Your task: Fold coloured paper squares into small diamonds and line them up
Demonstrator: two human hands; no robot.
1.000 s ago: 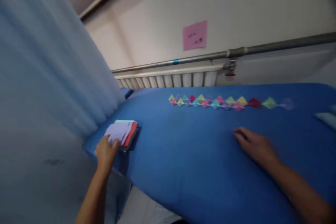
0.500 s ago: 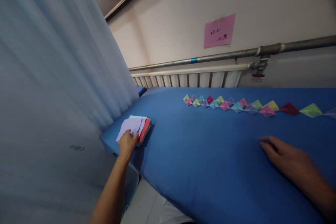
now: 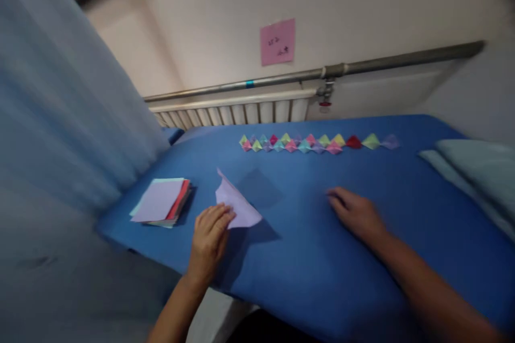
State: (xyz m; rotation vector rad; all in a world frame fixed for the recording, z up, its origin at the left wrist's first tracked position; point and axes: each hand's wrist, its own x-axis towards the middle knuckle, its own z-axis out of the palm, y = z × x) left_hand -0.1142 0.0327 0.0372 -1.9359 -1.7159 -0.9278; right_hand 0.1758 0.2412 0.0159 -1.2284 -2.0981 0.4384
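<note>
A single sheet of lilac paper (image 3: pixel 238 204) is pinched in my left hand (image 3: pixel 210 233), lifted above the bed and bent, with its shadow on the blue cover. To its left lies a stack of coloured paper (image 3: pixel 159 201), lilac on top, with red and pale blue edges showing. My right hand (image 3: pixel 356 213) rests over the cover with curled fingers, and nothing shows in it; its fingertips are slightly blurred. Behind both hands runs a row of folded paper pieces (image 3: pixel 290 144) in pink, green, blue, yellow and red, apart from either hand.
The blue-covered bed (image 3: pixel 289 268) stands against a radiator (image 3: pixel 245 112) and a metal pipe (image 3: pixel 281 76). A light blue curtain (image 3: pixel 80 91) hangs on the left. A folded pale green cloth (image 3: pixel 478 171) lies at the right. A pink note (image 3: pixel 277 43) is on the wall.
My left hand has taken a lilac sheet off the stack and carried it to the right. The view has turned right, bringing the folded cloth into sight. The right hand stays curled.
</note>
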